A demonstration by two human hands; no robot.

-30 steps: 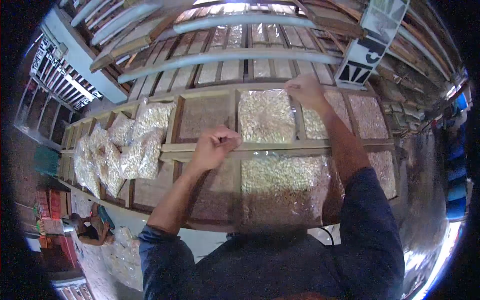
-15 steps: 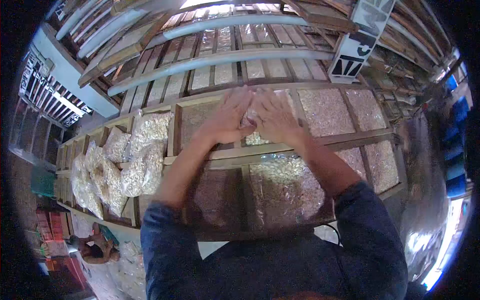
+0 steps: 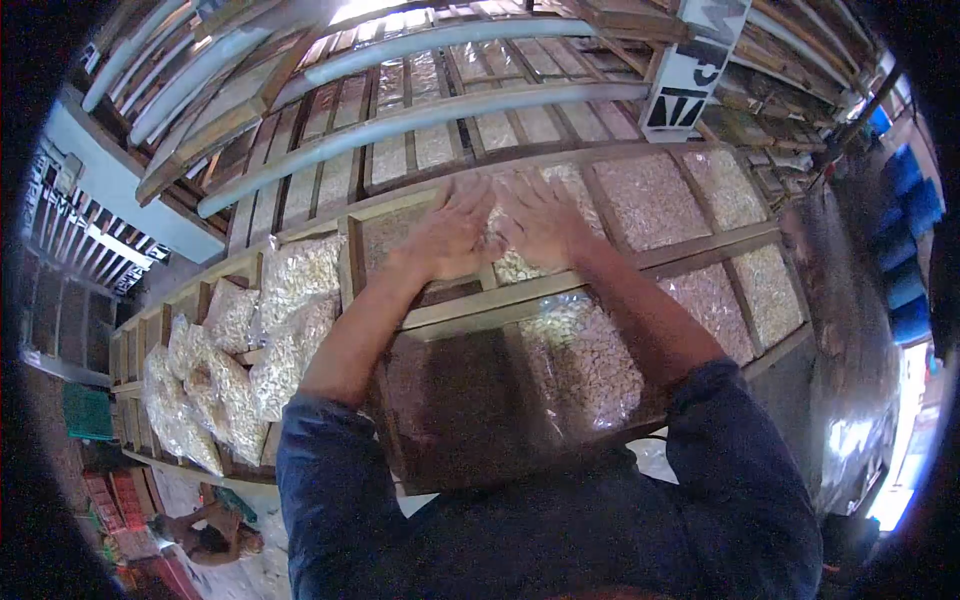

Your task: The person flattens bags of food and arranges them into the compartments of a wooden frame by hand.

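Note:
My left hand (image 3: 455,235) lies flat with its fingers stretched out, at the left side of a compartment in the far row of a wooden frame (image 3: 460,306). Beside it, my right hand (image 3: 543,222) presses flat, fingers spread, on a clear plastic bag of pale beans (image 3: 520,266). The two hands cover much of this bag. Nearer to me, another flattened bean bag (image 3: 585,365) fills a compartment of the front row. More flat bean bags (image 3: 650,200) fill the compartments to the right.
Several plump bean bags (image 3: 295,285) are heaped on the frame's left part. Behind stand racks of filled trays with pale pipes (image 3: 420,135) across them. A lettered white post (image 3: 690,75) rises at the back right. Another person (image 3: 210,530) is at the lower left, near a green crate (image 3: 88,412).
My hands have drawn slightly apart over the same bag, still flat. The whole view has tilted a little, shifting the racks and post to the left.

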